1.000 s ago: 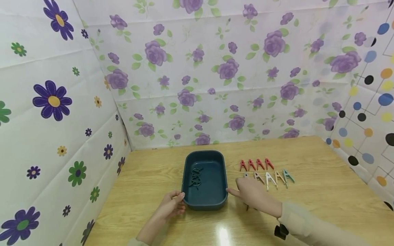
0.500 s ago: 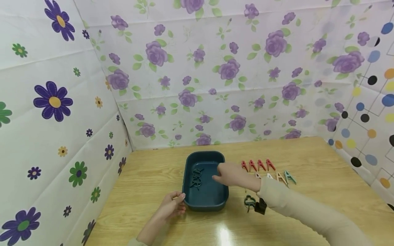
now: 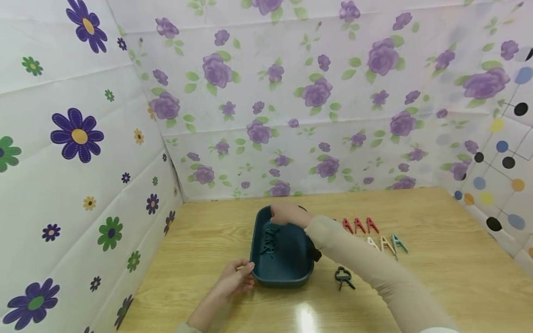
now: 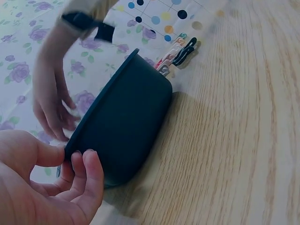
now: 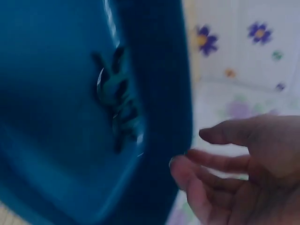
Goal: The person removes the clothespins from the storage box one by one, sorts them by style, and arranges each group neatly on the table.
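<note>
A dark teal plastic basin (image 3: pixel 287 270) stands on the wooden table, with two dark green clips (image 3: pixel 269 241) lying inside along its left side. My left hand (image 3: pixel 236 279) pinches the basin's near left rim, thumb above and fingers against the outer wall in the left wrist view. Over the far left end of the basin is my right hand (image 3: pixel 288 214), its fingers hidden from the head camera. In the right wrist view this hand (image 5: pixel 239 171) has loosely bent fingers, thumb apart, nothing between them, right by the basin's rim (image 5: pixel 176 93).
Right of the basin, a row of red clothespins (image 3: pixel 359 225) lies behind a row of pale and mint ones (image 3: pixel 386 245), partly covered by the right sleeve (image 3: pixel 354 249). Another dark green clip (image 3: pixel 343 278) lies nearer the front. Patterned cloth walls (image 3: pixel 258 162) close off the back and sides.
My right hand has moved from beside the basin's right edge, leftward and away, over the basin's far left end. The dark green clip on the table is uncovered. My left hand stays at the rim.
</note>
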### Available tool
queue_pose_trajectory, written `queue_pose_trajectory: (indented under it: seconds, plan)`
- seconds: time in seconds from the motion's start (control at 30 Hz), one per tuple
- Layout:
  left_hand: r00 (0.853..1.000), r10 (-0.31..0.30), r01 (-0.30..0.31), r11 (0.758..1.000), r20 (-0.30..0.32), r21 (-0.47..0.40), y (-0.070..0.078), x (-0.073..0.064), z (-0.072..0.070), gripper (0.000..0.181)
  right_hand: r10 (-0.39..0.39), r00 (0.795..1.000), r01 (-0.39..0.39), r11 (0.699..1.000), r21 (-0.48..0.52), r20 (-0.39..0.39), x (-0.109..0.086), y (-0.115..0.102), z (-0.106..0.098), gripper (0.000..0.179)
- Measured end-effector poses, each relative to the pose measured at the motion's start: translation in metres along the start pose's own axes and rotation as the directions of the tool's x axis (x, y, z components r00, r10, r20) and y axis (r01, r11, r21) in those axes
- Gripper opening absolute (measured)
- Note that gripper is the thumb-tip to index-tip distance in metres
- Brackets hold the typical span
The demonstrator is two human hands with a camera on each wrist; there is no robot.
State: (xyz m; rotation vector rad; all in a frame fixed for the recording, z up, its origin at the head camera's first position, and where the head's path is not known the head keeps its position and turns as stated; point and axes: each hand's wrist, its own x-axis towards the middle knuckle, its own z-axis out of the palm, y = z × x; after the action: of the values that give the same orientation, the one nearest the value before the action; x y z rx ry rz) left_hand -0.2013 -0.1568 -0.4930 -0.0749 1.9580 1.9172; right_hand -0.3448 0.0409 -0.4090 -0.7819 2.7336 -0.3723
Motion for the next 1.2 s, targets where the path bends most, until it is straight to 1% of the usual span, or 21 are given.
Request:
queue_pose_trajectory:
  seconds: [0.1, 0.13, 0.17, 0.23, 0.3, 0.37, 0.4, 0.43, 0.5, 0.53, 0.6, 0.67, 0.77, 0.87, 0.9, 0.97, 1.07, 1.13, 1.2]
  plan:
    - [1.0, 0.012, -0.012, 1.0, 0.005, 0.001, 0.0, -0.001, 0.002, 0.026, 0.005, 0.999, -0.002, 0.997, -0.072, 0.048, 0.016, 0.008, 0.011, 0.009]
    - [1.0, 0.014, -0.014, 1.0, 0.01, 0.002, 0.0, -0.001, 0.003, 0.026, 0.019, 0.997, -0.013, 0.996, -0.089, 0.069, 0.02, 0.011, 0.015, 0.012]
    - [1.0, 0.016, -0.016, 1.0, 0.015, 0.004, -0.001, -0.001, 0.004, 0.027, 0.039, 0.995, -0.031, 0.995, -0.097, 0.091, 0.023, 0.013, 0.019, 0.025]
    - [1.0, 0.014, -0.015, 1.0, 0.023, 0.01, -0.001, -0.002, 0.005, 0.027, 0.098, 0.985, -0.087, 0.993, -0.084, 0.144, 0.027, 0.017, 0.027, 0.041]
    - [1.0, 0.011, -0.011, 1.0, 0.027, 0.018, 0.0, -0.002, 0.007, 0.027, 0.145, 0.978, -0.135, 0.988, -0.072, 0.151, 0.029, 0.019, 0.034, 0.051]
    - [1.0, 0.006, -0.006, 1.0, 0.027, 0.029, 0.001, -0.002, 0.008, 0.025, 0.163, 0.978, -0.157, 0.986, -0.053, 0.134, 0.03, 0.02, 0.039, 0.054]
    - [1.0, 0.003, -0.004, 0.999, 0.025, 0.032, 0.002, -0.002, 0.008, 0.023, 0.159, 0.98, -0.155, 0.987, -0.048, 0.118, 0.03, 0.02, 0.04, 0.053]
    - [1.0, 0.003, -0.004, 0.999, 0.023, 0.035, 0.003, -0.002, 0.009, 0.022, 0.139, 0.986, -0.134, 0.99, -0.05, 0.092, 0.031, 0.022, 0.043, 0.048]
    - [1.0, 0.004, -0.005, 0.999, 0.021, 0.04, 0.004, -0.002, 0.01, 0.02, 0.11, 0.992, -0.106, 0.992, -0.071, 0.058, 0.032, 0.024, 0.044, 0.037]
    - [1.0, 0.003, -0.004, 0.999, 0.021, 0.041, 0.004, -0.001, 0.01, 0.02, 0.096, 0.994, -0.092, 0.992, -0.088, 0.045, 0.033, 0.024, 0.044, 0.031]
    - [1.0, 0.005, -0.006, 0.999, 0.023, 0.04, 0.005, -0.001, 0.011, 0.02, 0.067, 0.997, -0.061, 0.986, -0.157, 0.032, 0.034, 0.024, 0.043, 0.022]
    - [1.0, 0.009, -0.01, 0.999, 0.025, 0.039, 0.005, -0.001, 0.011, 0.021, 0.059, 0.998, -0.049, 0.972, -0.23, 0.034, 0.033, 0.023, 0.041, 0.017]
    - [1.0, 0.011, -0.012, 0.999, 0.026, 0.037, 0.005, 0.0, 0.011, 0.023, 0.023, 0.999, -0.009, 0.938, -0.346, 0.035, 0.032, 0.021, 0.039, 0.015]
    - [1.0, 0.013, -0.014, 0.999, 0.019, 0.032, 0.004, -0.001, 0.01, 0.022, -0.016, 0.999, 0.03, 0.919, -0.394, 0.038, 0.032, 0.02, 0.037, 0.015]
    - [1.0, 0.013, -0.014, 0.999, 0.016, 0.031, 0.004, -0.001, 0.01, 0.022, -0.032, 0.999, 0.045, 0.916, -0.399, 0.038, 0.032, 0.02, 0.036, 0.015]
    - [1.0, 0.015, -0.016, 0.999, 0.01, 0.028, 0.004, -0.002, 0.009, 0.022, -0.054, 0.998, 0.063, 0.922, -0.382, 0.033, 0.032, 0.02, 0.032, 0.017]
    - [1.0, 0.015, -0.015, 0.999, 0.002, 0.03, 0.003, -0.002, 0.007, 0.023, -0.067, 0.997, 0.072, 0.946, -0.315, 0.025, 0.031, 0.02, 0.026, 0.02]
    - [1.0, 0.013, -0.013, 0.999, 0.0, 0.029, 0.003, -0.002, 0.006, 0.024, -0.062, 0.998, 0.066, 0.964, -0.257, 0.026, 0.03, 0.021, 0.021, 0.02]
    - [1.0, 0.01, -0.01, 1.0, -0.003, 0.026, 0.003, -0.002, 0.004, 0.026, -0.055, 0.998, 0.059, 0.974, -0.219, 0.024, 0.028, 0.022, 0.016, 0.02]
